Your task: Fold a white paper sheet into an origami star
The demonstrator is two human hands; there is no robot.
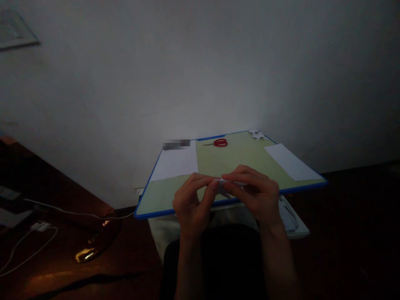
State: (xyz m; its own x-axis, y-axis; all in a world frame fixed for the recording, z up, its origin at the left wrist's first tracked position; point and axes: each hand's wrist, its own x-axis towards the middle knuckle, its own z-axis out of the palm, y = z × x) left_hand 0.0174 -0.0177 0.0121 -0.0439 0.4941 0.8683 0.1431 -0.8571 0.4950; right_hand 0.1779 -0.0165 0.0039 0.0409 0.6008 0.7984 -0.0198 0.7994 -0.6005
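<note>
At far left, a white cable [75, 213] runs across the dark floor towards the blue-rimmed, pale green board [237, 156], whose back edge lies close to the matte grey wall [200, 66]. On the board's left part lies a flat, straight-edged white sheet [178, 161], with a dark, blurred object [176, 144] at its far end. The left hand [192, 200] is raised over the near edge, its thumb and fingers closed in a pinch on the left end of a small, thin piece of folded white paper [222, 182]. That paper sits between the two hands, at their fingertips, above the near rim. Beyond it, pale green surface shows between the sheets, and the scissors [220, 143] with red looped handles and slim metal blades lie near the far edge, blades pointing left. The right hand [258, 193] pinches the paper's right end between thumb and fingers, a narrow flap hanging below. At the far right corner is a loose heap of small, angular white paper pieces [258, 134]. Nearer, along the right edge, lies a smooth, oblong white sheet [291, 163], well apart from the scissors.
</note>
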